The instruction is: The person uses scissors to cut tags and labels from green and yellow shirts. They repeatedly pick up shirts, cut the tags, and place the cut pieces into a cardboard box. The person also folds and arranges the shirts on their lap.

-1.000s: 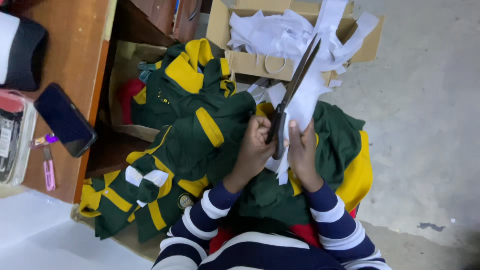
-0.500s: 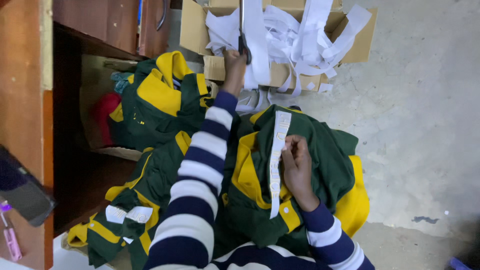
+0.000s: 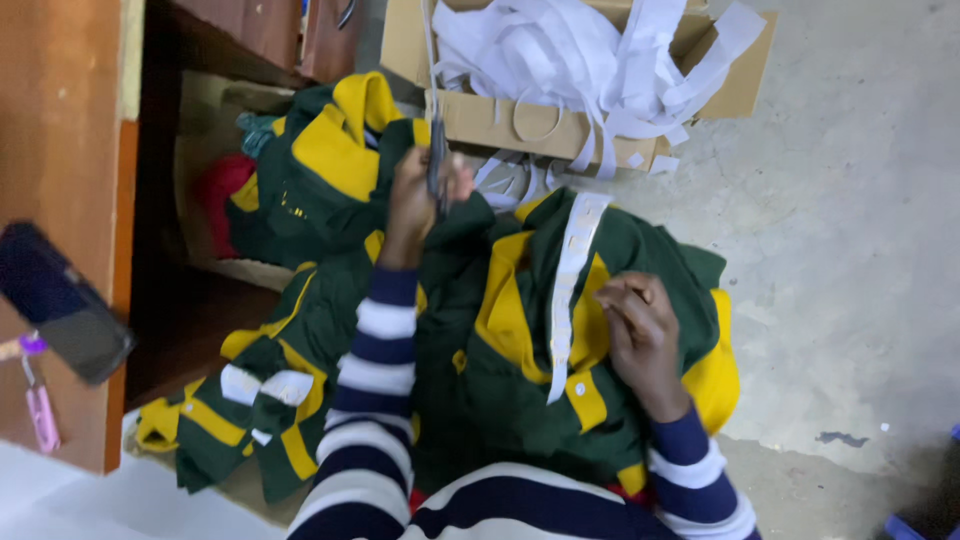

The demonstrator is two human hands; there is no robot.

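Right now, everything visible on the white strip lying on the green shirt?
The white strip is a long, narrow, flat band, probably fabric or paper. It lies nearly straight along the green and yellow shirt on the person's lap, upper end towards the cardboard box. The right hand rests beside it; contact is unclear.

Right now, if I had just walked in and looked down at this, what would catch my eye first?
Probably the green and yellow garment spread over the person's lap, with a white strip lying down its front beside the right hand. Next, the left hand raised higher, its fingers closed round a pair of scissors. Behind it, a cardboard box overflows with white strips on the concrete floor.
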